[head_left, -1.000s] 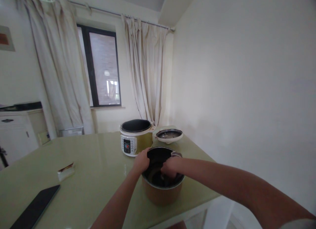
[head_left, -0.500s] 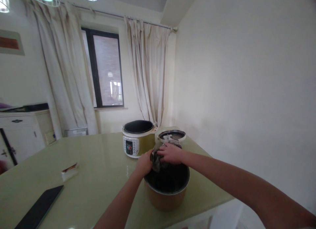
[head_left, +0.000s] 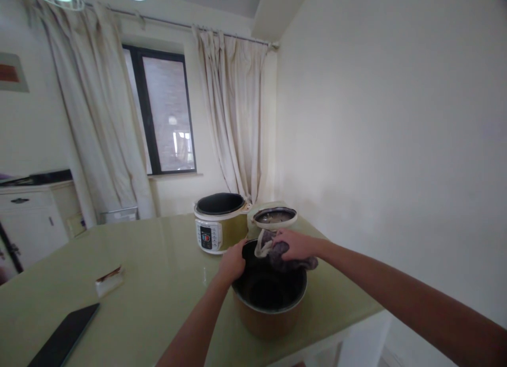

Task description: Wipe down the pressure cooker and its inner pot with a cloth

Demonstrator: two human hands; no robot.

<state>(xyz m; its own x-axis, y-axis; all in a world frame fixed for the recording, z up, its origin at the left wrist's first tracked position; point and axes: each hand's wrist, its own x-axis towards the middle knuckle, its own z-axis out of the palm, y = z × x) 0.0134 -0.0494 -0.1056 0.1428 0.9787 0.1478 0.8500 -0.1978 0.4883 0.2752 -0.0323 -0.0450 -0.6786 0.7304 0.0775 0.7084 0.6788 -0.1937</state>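
A round inner pot (head_left: 269,322), dark inside and copper-brown outside, stands on the table near its front right edge. My left hand (head_left: 233,261) grips the pot's rim at its left side, fingers curled over the edge. In my right hand (head_left: 295,244) is a bunched grey-purple cloth (head_left: 281,259) with a pale edge, at the far right part of the rim. Part of the cloth hangs over the rim. Behind the pot sits a white and olive-gold multicooker (head_left: 222,224) with its top uncovered. Beside it lies a round lid (head_left: 274,217), inner side up.
On the pale green table (head_left: 158,261), a dark flat tablet-like object (head_left: 65,335) lies at front left. A small white packet (head_left: 109,281) with a brown edge is behind it. A wall (head_left: 376,145) rises close on the right.
My right hand has moved the cloth from the far left of the rim to the right, away from my left hand. My left hand stays at the rim.
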